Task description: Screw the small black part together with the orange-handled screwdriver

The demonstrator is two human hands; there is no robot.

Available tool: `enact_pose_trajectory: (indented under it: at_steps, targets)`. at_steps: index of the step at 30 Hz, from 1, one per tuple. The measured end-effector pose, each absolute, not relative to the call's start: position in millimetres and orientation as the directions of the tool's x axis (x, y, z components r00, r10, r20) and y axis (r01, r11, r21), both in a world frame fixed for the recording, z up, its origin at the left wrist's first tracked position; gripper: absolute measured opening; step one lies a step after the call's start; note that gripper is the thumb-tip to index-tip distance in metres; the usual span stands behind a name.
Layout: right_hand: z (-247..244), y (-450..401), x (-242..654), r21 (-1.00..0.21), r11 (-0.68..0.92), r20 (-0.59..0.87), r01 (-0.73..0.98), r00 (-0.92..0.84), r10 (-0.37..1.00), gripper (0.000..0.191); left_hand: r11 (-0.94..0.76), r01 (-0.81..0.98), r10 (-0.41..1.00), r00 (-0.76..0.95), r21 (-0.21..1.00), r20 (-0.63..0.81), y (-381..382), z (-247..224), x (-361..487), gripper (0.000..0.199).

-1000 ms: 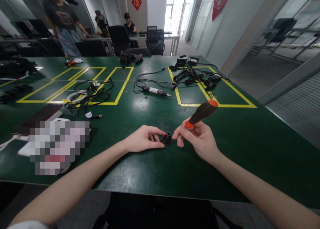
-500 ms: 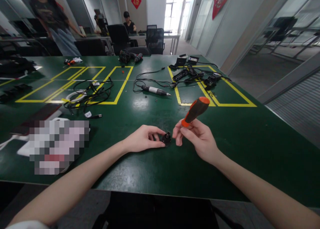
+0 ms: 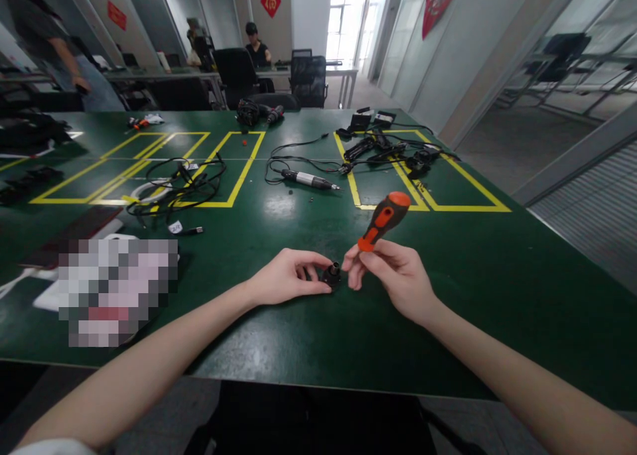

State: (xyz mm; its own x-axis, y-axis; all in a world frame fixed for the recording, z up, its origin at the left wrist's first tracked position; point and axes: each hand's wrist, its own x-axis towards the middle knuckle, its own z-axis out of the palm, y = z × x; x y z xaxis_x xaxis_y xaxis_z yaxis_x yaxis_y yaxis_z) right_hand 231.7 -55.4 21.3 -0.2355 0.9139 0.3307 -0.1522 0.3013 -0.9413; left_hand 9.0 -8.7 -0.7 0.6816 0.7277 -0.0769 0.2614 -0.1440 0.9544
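My left hand (image 3: 293, 274) pinches a small black round part (image 3: 332, 274) between thumb and fingers. That part rests on the green table (image 3: 279, 335), with a short tube-like piece on top. Just to its right, my right hand (image 3: 391, 276) grips an orange and black screwdriver (image 3: 384, 221) low on the handle, near the collar. The handle points up and leans right. The screwdriver's shaft and tip are hidden by my right fingers.
Beyond my hands lies a corded electric screwdriver (image 3: 311, 179). Tangled cables (image 3: 182, 186) and a pixelated bag-like item (image 3: 119, 286) are on the left. Black jointed parts (image 3: 381, 146) lie at the far right. A person (image 3: 54, 50) stands beyond the table.
The screwdriver handle has turned about its axis, now showing its orange inserts, and shifted slightly left. My left hand barely moved. The standing person in the background moved left.
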Motion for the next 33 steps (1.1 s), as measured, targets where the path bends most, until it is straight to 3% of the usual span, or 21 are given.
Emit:
enact_pose_trajectory:
  at_steps: [5, 11, 20, 26, 33]
  targets:
    - [19.7, -56.5, 230.7, -0.94, 0.304, 0.33, -0.152, -0.196, 0.923, 0.027, -0.179, 0.23, 0.742, 0.67, 0.956, -0.022, -10.0, 0.3, 9.2, 0.047]
    - [22.2, -56.9, 232.7, -0.941, 0.321, 0.336, -0.104, -0.201, 0.92, 0.022, -0.202, 0.236, 0.749, 0.662, 0.95, -0.005, -12.9, 2.1, 10.2, 0.034]
    - [16.2, -57.4, 230.0, -0.922, 0.34, 0.37, -0.183, -0.163, 0.915, 0.019, -0.368, 0.313, 0.735, 0.675, 0.875, 0.068, -12.8, 4.2, 9.8, 0.034]
    - [20.6, -56.2, 233.3, -0.934, 0.34, 0.355, -0.107, -0.183, 0.917, 0.019, -0.389, 0.321, 0.729, 0.681, 0.863, 0.075, -11.6, 4.5, 9.4, 0.034]
    - [19.7, -56.9, 230.3, -0.93, 0.321, 0.356, -0.18, -0.209, 0.911, 0.023, -0.387, 0.319, 0.73, 0.679, 0.865, 0.076, -13.0, 6.1, 9.8, 0.035]
